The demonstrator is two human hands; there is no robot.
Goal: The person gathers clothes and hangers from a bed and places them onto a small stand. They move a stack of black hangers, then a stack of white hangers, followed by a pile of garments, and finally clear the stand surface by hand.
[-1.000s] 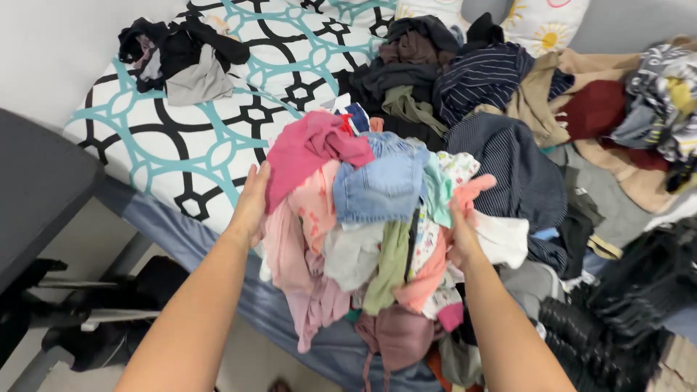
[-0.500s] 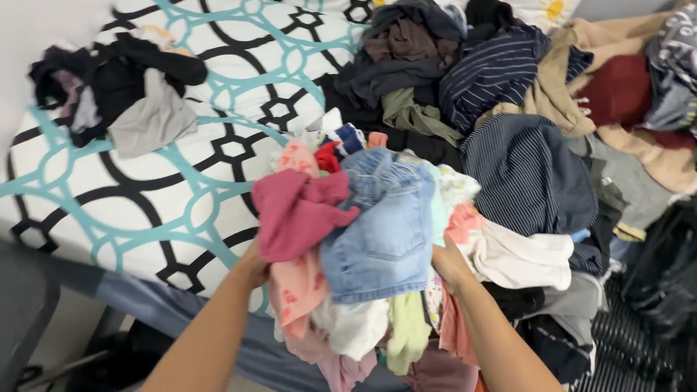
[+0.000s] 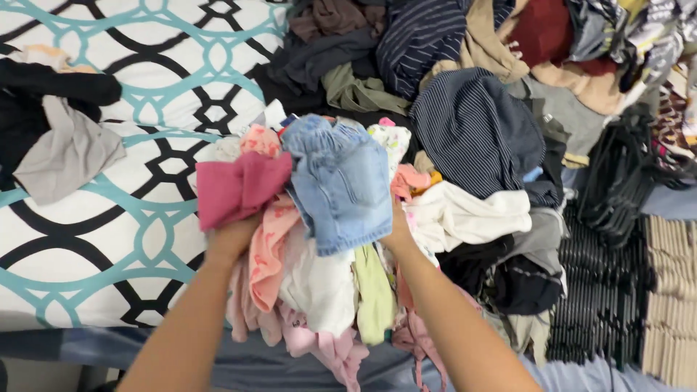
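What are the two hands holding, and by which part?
A bundle of small clothes, gripped at its two sides: the left hand under the pink top, the right hand beside the denim shorts.

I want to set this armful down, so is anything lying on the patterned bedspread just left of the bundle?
Nothing lies on the patterned bedspread right beside the bundle of clothes held by the left hand and right hand. A small dark and grey pile sits farther left.
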